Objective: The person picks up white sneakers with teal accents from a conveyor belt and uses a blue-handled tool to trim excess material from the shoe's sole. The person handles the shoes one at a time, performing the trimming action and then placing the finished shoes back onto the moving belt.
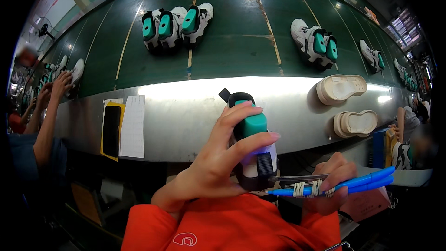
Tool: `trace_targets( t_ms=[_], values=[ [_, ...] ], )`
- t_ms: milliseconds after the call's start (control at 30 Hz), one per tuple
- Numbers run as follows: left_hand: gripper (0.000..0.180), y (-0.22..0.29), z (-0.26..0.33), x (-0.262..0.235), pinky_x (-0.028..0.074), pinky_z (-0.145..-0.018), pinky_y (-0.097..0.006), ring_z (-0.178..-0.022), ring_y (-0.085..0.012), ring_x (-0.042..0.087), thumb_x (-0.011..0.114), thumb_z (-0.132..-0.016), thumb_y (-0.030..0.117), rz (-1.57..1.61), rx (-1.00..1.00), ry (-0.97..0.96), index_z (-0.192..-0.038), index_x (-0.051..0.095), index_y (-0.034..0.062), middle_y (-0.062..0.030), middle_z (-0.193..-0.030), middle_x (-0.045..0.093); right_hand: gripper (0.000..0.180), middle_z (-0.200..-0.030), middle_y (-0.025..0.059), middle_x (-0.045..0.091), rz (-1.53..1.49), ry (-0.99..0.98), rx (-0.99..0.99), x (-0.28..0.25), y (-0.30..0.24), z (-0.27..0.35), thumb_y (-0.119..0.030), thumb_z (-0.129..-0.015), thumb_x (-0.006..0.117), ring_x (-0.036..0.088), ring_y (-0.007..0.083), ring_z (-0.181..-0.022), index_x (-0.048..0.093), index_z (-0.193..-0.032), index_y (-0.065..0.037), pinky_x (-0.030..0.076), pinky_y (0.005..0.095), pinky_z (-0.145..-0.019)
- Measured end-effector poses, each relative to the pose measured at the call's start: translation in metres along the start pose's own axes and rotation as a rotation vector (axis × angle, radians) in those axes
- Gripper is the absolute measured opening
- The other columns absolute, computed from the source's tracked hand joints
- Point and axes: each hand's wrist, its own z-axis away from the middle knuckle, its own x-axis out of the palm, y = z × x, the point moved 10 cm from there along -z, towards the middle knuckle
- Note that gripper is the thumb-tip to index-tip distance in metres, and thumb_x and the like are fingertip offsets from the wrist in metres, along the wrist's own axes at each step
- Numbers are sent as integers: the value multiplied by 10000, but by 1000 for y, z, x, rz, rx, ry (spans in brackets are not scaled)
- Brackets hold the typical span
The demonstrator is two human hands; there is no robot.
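Observation:
Close in front of my body, my left hand (211, 158) grips a sneaker (253, 171) with white and black parts. A green shoe last (255, 124) fills its opening, and my thumb and fingers lie around the last and collar. My right hand (341, 172) is closed on blue pens (371, 178) bundled with pale rubber bands. A thin metal strip (302, 177) lies along the bundle, its kind unclear. The bundle's left end is beside the sneaker's lower end; whether it touches, I cannot tell.
A metal ledge (176, 135) borders a green conveyor belt (232, 23) carrying lasted sneakers (174, 30). Two cream soles (344, 87) rest at right. A phone (111, 131) and paper sheet (133, 128) lie at left, near a co-worker's hands (60, 86).

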Motion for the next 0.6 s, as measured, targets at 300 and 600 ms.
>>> trace_targets(
  t_ms=[300, 600],
  values=[
    [705, -3, 1, 0, 320, -954, -492, -1167, -410, 357, 790, -537, 135, 6, 9, 8, -1177, 499, 177, -176, -1248, 357, 302, -643, 44, 504, 97, -56, -18, 3, 1, -2, -321, -877, 502, 413, 120, -521, 543, -795, -33, 346, 228, -435],
    [708, -3, 1, -2, 328, -950, -484, -1167, -411, 354, 790, -534, 125, 14, 3, 6, -1177, 500, 183, -174, -1249, 356, 299, -642, 55, 502, 74, -55, -60, 4, -2, -3, -306, -874, 508, 414, 122, -503, 551, -795, -21, 342, 230, -406]
  ],
)
